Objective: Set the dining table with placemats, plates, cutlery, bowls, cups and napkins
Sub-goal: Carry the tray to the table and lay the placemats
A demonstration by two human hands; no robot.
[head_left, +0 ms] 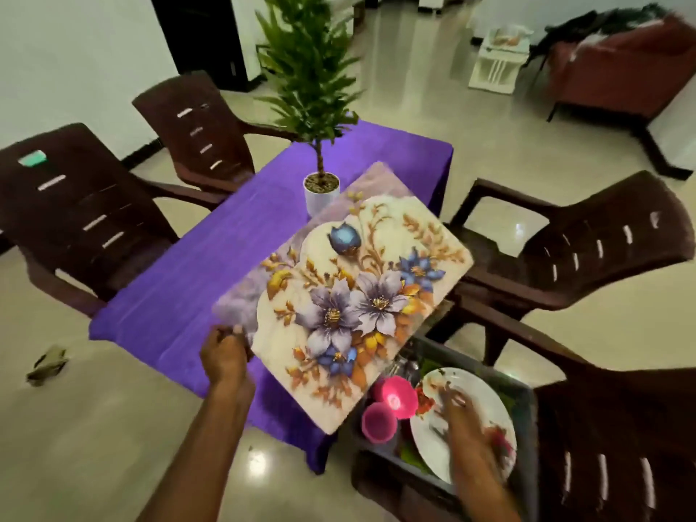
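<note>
Head view, items as seen:

1. Placemat point(350, 292): floral print, purple and blue flowers with gold leaves on a pale ground. I am holding it by its near left corner, tilted, above the near right part of the table; its far corner is reaching toward the plant pot.

2. My left hand point(225, 354): fingers curled and pinching that corner of the placemat, thumb on top.

3. My right hand point(461, 408): blurred, lying over the white plate point(486, 405) in the tray. I cannot tell whether its fingers are gripping the plate or merely resting on it.

4. Tray point(525, 427): dark grey, sitting on the seat of the nearest brown chair at lower right. It is carrying the white plate, a pink bowl point(395, 397), a pink cup point(379, 421) just beside the bowl, some metal cutlery point(408, 367) behind the bowl, and something green under the plate.

5. Table point(180, 295): covered with a purple cloth. A small plant in a white pot point(320, 194) is standing upright near its middle.

6. Brown plastic chairs point(75, 220): standing around the table, two to the left, two to the right.

7. Floor: pale glossy tiles, a crumpled olive scrap point(47, 365) lying at left.

8. Background: a red sofa point(621, 73) at upper right, a white stand point(497, 62) beside it.
</note>
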